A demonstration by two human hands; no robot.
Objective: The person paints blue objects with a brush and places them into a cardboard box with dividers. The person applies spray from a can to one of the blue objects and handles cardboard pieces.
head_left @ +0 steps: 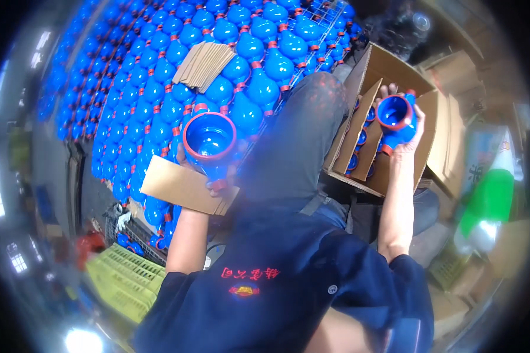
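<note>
My left hand is closed around a blue water meter body with a red rim and red pipe ends, its round mouth facing up. Flat brown cardboard pieces lie against the same hand, over the wrist. Closed on a second blue water meter body, my right hand is above an opened cardboard box. Inside the box, cardboard dividers stand upright, with several blue meter bodies between them.
Rows of blue meter bodies with red ends cover the left and far side. A fanned stack of cardboard strips rests on them. A yellow-green plastic crate stands at lower left. A green-and-white sack and more cardboard are at right.
</note>
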